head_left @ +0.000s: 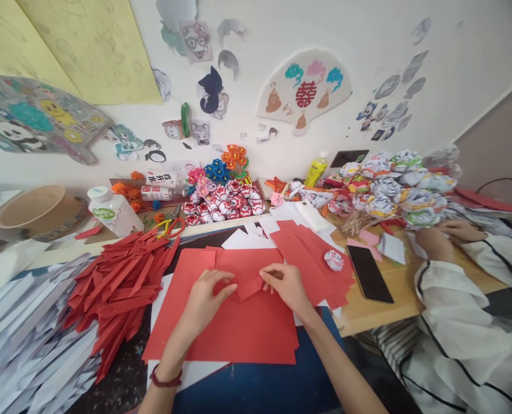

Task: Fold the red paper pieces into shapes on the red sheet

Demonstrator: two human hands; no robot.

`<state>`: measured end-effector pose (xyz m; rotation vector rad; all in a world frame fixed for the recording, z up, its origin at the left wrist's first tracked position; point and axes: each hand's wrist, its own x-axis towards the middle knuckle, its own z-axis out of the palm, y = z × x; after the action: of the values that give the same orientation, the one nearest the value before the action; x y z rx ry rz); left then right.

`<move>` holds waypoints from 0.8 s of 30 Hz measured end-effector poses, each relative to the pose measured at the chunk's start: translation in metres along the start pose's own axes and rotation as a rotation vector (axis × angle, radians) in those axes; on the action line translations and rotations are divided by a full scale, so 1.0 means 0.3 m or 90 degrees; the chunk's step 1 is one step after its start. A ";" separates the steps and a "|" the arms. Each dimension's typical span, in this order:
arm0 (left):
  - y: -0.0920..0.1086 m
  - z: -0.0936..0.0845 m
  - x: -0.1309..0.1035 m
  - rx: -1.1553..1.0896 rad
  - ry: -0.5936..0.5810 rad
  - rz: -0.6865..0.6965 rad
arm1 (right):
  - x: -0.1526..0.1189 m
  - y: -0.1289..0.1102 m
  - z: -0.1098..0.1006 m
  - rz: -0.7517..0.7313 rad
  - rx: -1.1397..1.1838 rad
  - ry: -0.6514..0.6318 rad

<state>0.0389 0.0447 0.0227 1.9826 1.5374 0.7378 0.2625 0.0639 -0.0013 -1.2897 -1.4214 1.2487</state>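
My right hand point(285, 283) pinches one end of a small folded piece of red paper point(247, 289) between thumb and fingertips. Just left of that piece is my left hand point(208, 294), its thumb and fingers curved and apart, with nothing visible between them. Beneath both hands lie large red paper sheets point(238, 339), some white paper showing under their edges. Left of the sheets, a heap of folded red paper strips point(124, 276) partly covers the table. A dark red bracelet point(166, 379) circles my left wrist.
Folded white paper strips point(35, 333) fill the left side. Red-and-white paper flowers point(227, 201), scissors point(169, 225) and a white bottle point(113, 213) stand behind. At right are a black phone point(370, 273), a bunch of paper flowers point(393, 190) and another person's white sleeve point(449, 299).
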 end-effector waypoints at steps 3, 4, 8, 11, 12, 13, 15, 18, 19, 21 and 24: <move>-0.018 -0.001 -0.015 -0.009 -0.016 -0.004 | -0.008 0.005 0.004 0.011 0.049 0.013; -0.021 0.003 -0.015 -0.003 -0.013 0.000 | -0.010 0.005 0.004 0.012 0.056 0.017; -0.027 0.025 -0.002 0.030 -0.019 0.026 | -0.015 0.011 -0.006 0.024 0.061 0.019; -0.035 0.037 0.004 0.051 -0.022 0.026 | -0.019 0.017 -0.012 0.012 0.004 0.004; -0.037 0.040 0.004 0.058 -0.019 0.023 | -0.022 0.016 -0.011 -0.004 -0.035 0.000; -0.039 0.043 0.004 0.064 -0.016 0.021 | -0.026 0.012 -0.009 -0.027 -0.083 0.000; -0.042 0.048 0.001 0.073 -0.009 0.018 | -0.036 0.000 -0.008 -0.092 -0.202 0.028; -0.043 0.054 -0.006 0.081 0.000 0.009 | -0.050 -0.008 -0.052 -0.203 -0.386 0.162; -0.044 0.055 -0.009 0.081 0.001 0.006 | -0.052 -0.002 -0.087 -0.218 -0.434 0.229; -0.046 0.056 -0.013 0.081 0.000 0.004 | -0.048 0.026 -0.188 -0.193 -0.528 0.357; -0.049 0.059 -0.016 0.082 0.003 0.001 | -0.020 0.097 -0.369 -0.103 -0.641 0.509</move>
<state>0.0401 0.0419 -0.0005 2.0766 1.6223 0.6587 0.3765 0.0726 -0.0113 -1.9419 -1.4820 -0.2372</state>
